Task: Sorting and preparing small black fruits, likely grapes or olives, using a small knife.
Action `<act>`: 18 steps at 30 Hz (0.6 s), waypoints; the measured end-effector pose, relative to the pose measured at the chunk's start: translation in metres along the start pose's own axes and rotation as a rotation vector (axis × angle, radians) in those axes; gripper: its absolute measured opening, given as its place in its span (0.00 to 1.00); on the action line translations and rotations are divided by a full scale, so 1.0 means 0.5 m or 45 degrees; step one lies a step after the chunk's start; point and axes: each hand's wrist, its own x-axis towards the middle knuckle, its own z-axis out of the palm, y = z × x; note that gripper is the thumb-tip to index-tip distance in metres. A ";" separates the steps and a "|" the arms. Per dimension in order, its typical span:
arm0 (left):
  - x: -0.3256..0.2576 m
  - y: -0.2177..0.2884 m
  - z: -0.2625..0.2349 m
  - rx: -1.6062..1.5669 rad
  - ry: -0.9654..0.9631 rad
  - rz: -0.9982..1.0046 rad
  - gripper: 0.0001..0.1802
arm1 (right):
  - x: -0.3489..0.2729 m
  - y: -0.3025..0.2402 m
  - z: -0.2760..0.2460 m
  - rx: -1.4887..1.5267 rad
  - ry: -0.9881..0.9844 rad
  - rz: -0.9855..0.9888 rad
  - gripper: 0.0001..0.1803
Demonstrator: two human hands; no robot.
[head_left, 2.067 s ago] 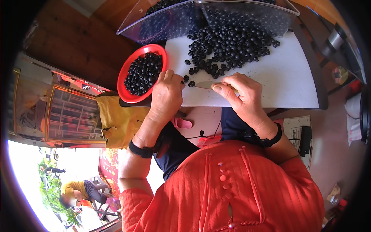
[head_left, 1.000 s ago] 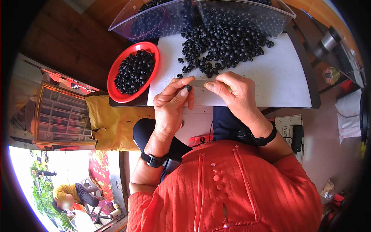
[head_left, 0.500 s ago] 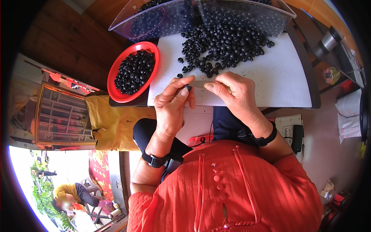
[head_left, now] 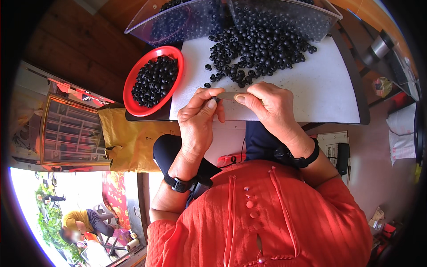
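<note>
Between the thumb and fingers of my left hand (head_left: 198,116) is a small round black part (head_left: 216,99), mostly covered by the fingertips. My right hand (head_left: 272,103) pinches a thin flat blade (head_left: 227,95), likely a small knife, whose far end touches the black part. Both hands hover over the near edge of the white board (head_left: 320,89). Just beyond them lies a heap of similar black parts (head_left: 262,51), round with a hole in each. At the left a red plate (head_left: 128,95) holds more of them.
Two clear plastic bins (head_left: 187,26) of black parts stand at the table's far side. A yellow sack (head_left: 133,142) hangs by the left edge. A metal cup-like cylinder (head_left: 380,43) is at the far right. Another person (head_left: 84,224) sits outside at lower left.
The blade has turned slightly against the black part, showing its flat side more. Both hands stay almost in place, and the heap and plate look the same.
</note>
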 end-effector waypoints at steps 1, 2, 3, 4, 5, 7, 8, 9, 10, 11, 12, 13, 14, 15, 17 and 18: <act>0.000 0.000 0.000 -0.001 0.004 -0.002 0.14 | 0.000 -0.001 -0.001 0.001 0.000 0.000 0.20; 0.000 0.000 0.001 -0.001 0.004 -0.002 0.14 | 0.001 -0.002 -0.002 0.006 -0.010 0.010 0.20; 0.000 0.000 0.001 -0.009 0.015 -0.010 0.14 | 0.001 -0.003 -0.002 0.010 -0.020 0.020 0.20; 0.000 0.000 0.002 -0.017 0.026 -0.018 0.14 | 0.001 -0.003 -0.002 0.011 -0.019 0.020 0.20; 0.000 0.000 0.002 -0.016 0.025 -0.017 0.14 | 0.001 -0.001 -0.001 0.012 -0.015 0.020 0.20; 0.000 0.001 0.002 -0.013 0.044 -0.041 0.14 | 0.000 0.000 0.000 0.013 -0.010 0.019 0.20; 0.000 0.001 0.002 -0.012 0.043 -0.040 0.14 | 0.000 0.000 0.000 0.012 -0.015 0.025 0.21; 0.000 0.000 0.003 -0.018 0.045 -0.038 0.13 | 0.000 0.000 0.000 0.010 -0.021 0.030 0.21; 0.000 0.000 0.003 -0.024 0.047 -0.036 0.13 | 0.000 0.000 -0.001 0.010 -0.019 0.030 0.21; 0.001 -0.002 0.002 -0.023 0.045 -0.035 0.13 | 0.000 0.000 -0.002 0.010 -0.028 0.012 0.20; 0.002 -0.005 0.000 -0.030 0.040 -0.028 0.13 | 0.000 0.000 -0.003 0.010 -0.038 -0.005 0.20; 0.002 -0.007 -0.001 -0.036 0.036 -0.022 0.13 | 0.000 0.000 -0.004 0.010 -0.036 -0.006 0.20; 0.002 -0.006 0.000 -0.036 0.034 -0.021 0.13 | -0.001 0.000 -0.004 0.043 -0.036 0.016 0.19; 0.003 -0.005 0.002 -0.039 0.033 -0.029 0.14 | -0.002 -0.001 -0.005 0.076 -0.035 0.038 0.17; 0.003 -0.004 0.005 -0.043 0.030 -0.034 0.14 | -0.005 -0.004 -0.002 0.153 0.037 0.086 0.16; 0.002 -0.004 0.008 -0.045 0.050 -0.033 0.14 | -0.005 -0.006 -0.001 0.231 0.108 0.136 0.14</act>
